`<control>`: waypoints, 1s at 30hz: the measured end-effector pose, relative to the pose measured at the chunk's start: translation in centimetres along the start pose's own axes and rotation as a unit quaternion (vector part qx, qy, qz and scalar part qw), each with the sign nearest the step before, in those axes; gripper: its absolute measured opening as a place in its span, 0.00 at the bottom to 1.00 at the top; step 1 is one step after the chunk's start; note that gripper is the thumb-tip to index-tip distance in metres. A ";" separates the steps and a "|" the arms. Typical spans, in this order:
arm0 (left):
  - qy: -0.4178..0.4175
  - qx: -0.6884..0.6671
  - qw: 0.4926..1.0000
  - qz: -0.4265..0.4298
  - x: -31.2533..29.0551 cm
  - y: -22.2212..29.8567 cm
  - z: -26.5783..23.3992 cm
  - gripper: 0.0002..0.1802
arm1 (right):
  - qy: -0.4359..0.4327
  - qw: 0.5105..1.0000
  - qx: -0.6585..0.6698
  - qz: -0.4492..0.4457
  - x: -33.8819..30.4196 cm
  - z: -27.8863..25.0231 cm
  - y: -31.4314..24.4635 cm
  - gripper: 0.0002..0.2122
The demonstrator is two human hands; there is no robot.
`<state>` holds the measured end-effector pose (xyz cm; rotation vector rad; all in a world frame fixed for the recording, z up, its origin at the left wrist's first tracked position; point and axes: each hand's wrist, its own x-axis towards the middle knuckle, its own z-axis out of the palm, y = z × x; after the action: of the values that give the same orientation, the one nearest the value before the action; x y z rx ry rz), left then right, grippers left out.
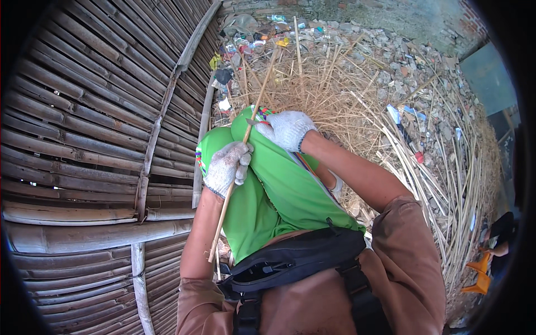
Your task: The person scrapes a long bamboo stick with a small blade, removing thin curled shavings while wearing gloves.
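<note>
Two gloved hands work one thin bamboo strip across the green-clad knees: the left hand is clamped round it, the right hand closed on a small blade at its upper part. Many split strips already lie on the ground to the right, so much seems done; this strip looks only partly shaved.

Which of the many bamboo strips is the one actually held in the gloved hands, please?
It is the long thin strip lying across the green cloth, gripped by the left hand and the right hand; the others lie loose on the ground.
</note>
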<state>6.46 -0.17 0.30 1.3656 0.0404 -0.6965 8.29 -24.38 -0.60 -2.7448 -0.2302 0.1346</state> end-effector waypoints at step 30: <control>0.050 -0.043 0.997 -0.030 -23.4 -3.3 -2.7 0.17 | -0.011 0.999 0.013 0.030 0.3 0.7 -0.6 0.33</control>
<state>-12.82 12.24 6.48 1.3205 0.1904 -0.6685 8.44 -23.52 -1.03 -2.7271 -0.1499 0.1819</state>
